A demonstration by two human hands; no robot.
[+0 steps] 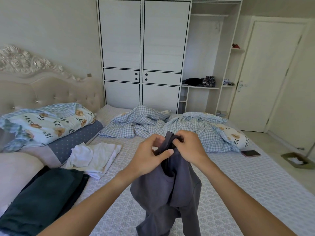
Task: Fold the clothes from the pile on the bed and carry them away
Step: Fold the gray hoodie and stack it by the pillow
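Observation:
A dark grey shirt (167,193) hangs in the air above the bed (238,184), held up by its top edge. My left hand (150,155) pinches the fabric near the collar with thumb and fingers. My right hand (189,147) grips the same top edge just beside it, fingers curled over the cloth. The shirt's lower part droops down toward the sheet. On the left of the bed lie a white garment (95,157) and a dark green garment (42,198), both roughly flat.
A crumpled blue checked duvet (170,126) fills the far side of the bed. Floral pillows (46,123) sit at the headboard on the left. A phone (250,153) lies near the right edge. A white wardrobe (144,48) with open shelves and a door (265,74) stand behind.

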